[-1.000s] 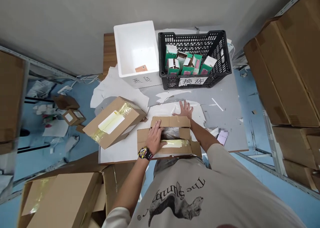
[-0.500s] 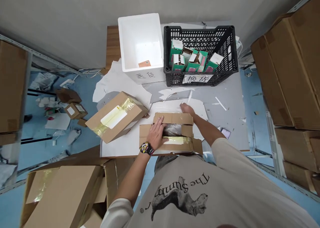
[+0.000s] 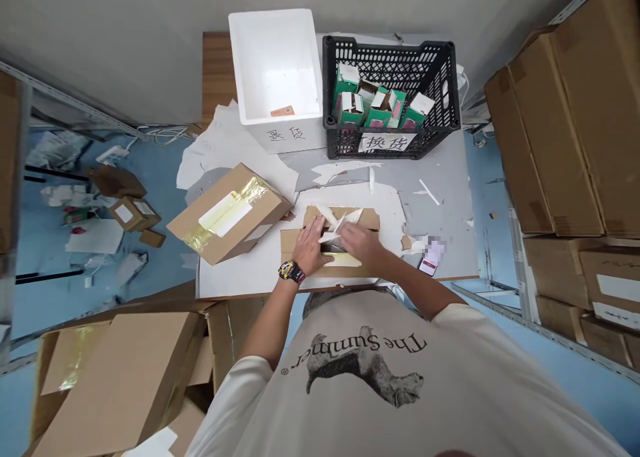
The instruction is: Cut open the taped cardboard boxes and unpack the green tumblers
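Since the earlier frame, my right hand (image 3: 361, 243) has moved from the table (image 3: 450, 210), beyond the far edge of the open box (image 3: 345, 271), to over its opening.

Head view: the right hand is closed on crumpled white paper (image 3: 330, 234). My left hand (image 3: 308, 249) lies on the left part of the open box, thumb spread from the fingers. The open box sits at the near edge of the table. A taped box (image 3: 225, 213) is to its left, a phone (image 3: 430, 259) to its right. At the far side, the foam bin (image 3: 310, 133) is left of the crate (image 3: 345, 141), which contains green cartons (image 3: 377, 115).
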### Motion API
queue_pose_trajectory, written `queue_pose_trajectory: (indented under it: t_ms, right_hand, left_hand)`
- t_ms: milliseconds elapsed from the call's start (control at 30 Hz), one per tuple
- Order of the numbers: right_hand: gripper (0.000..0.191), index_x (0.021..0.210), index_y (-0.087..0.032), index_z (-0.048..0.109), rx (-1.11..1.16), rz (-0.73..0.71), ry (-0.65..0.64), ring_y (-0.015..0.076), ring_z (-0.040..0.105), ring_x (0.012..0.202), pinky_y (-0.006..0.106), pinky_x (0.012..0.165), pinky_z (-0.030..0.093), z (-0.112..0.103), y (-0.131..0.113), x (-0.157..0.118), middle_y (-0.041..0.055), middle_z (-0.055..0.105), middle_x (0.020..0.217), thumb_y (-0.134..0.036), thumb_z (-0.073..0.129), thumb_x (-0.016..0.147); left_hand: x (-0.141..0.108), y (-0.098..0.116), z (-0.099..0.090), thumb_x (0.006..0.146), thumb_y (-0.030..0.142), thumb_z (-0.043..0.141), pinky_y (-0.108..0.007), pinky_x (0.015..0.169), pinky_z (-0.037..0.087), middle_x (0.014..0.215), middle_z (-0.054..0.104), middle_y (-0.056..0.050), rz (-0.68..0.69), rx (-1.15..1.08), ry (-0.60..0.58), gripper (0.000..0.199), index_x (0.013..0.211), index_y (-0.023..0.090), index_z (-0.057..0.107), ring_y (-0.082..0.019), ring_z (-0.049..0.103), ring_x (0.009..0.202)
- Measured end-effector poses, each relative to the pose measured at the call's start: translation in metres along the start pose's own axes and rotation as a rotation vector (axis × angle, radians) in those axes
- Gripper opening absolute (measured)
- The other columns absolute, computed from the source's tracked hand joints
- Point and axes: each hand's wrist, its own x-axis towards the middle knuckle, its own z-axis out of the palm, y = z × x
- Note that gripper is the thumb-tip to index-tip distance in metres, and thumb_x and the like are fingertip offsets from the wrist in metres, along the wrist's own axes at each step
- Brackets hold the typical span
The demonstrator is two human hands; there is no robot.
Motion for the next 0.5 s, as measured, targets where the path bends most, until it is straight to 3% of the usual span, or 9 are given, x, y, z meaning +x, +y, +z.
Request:
queue_pose_trajectory:
  t_ms: [67, 167, 267, 400, 500]
  right_hand:
    - [0.02, 0.124, -0.025, 0.082, -0.107, -0.027, -0.11, 0.0322, 0.07, 0.11, 0.046, 0.1, 0.062, 0.011, -0.014, -0.006, 0.0136, 0.077, 0.117, -0.028, 0.062, 0.121]
    - [0.026, 0.132, -0.027, 0.083, -0.14, -0.062, -0.168, 0.036, 0.068, 0.117, 0.048, 0.099, 0.061, 0.003, -0.019, -0.014, 0.0165, 0.078, 0.128, -0.045, 0.078, 0.115]
    - [0.028, 0.129, -0.027, 0.084, -0.091, -0.025, -0.088, 0.036, 0.068, 0.114, 0.052, 0.104, 0.061, -0.024, -0.004, -0.01, 0.0152, 0.078, 0.122, -0.047, 0.068, 0.12]
    - [0.043, 0.154, -0.024, 0.077, -0.077, 0.129, 0.06, 0.0412, 0.065, 0.139, 0.064, 0.125, 0.055, -0.041, 0.019, 0.0, 0.0196, 0.075, 0.149, -0.045, 0.063, 0.119]
    - [0.037, 0.14, -0.026, 0.084, 0.049, -0.046, -0.082, 0.0363, 0.075, 0.124, 0.06, 0.116, 0.063, -0.033, 0.021, -0.005, 0.0143, 0.085, 0.129, -0.045, 0.059, 0.121]
  left_hand:
    - [0.0, -0.001, -0.001, 0.082, 0.034, 0.106, -0.071, 0.144, 0.039, 0.196, 0.035, -0.026, 0.013, 0.022, -0.018, 0.141, 0.194, 0.023, 0.021, -0.049, 0.028, 0.185]
    - [0.0, 0.001, -0.003, 0.086, 0.03, 0.099, -0.069, 0.145, 0.039, 0.192, 0.041, -0.025, 0.02, 0.046, -0.024, 0.127, 0.193, 0.022, 0.03, -0.049, 0.031, 0.184]
    - [0.001, 0.005, -0.005, 0.084, 0.027, 0.098, -0.069, 0.145, 0.039, 0.192, 0.043, -0.024, 0.029, 0.07, -0.04, 0.123, 0.191, 0.023, 0.037, -0.049, 0.03, 0.184]
    - [0.0, 0.004, -0.008, 0.084, 0.027, 0.098, -0.07, 0.142, 0.041, 0.192, 0.047, -0.018, 0.056, 0.08, -0.066, 0.112, 0.185, 0.026, 0.048, -0.049, 0.025, 0.186]
    - [-0.003, 0.0, -0.007, 0.09, 0.024, 0.09, -0.072, 0.14, 0.041, 0.185, 0.057, -0.014, 0.094, 0.048, -0.059, 0.077, 0.164, 0.026, 0.068, -0.047, 0.023, 0.187]
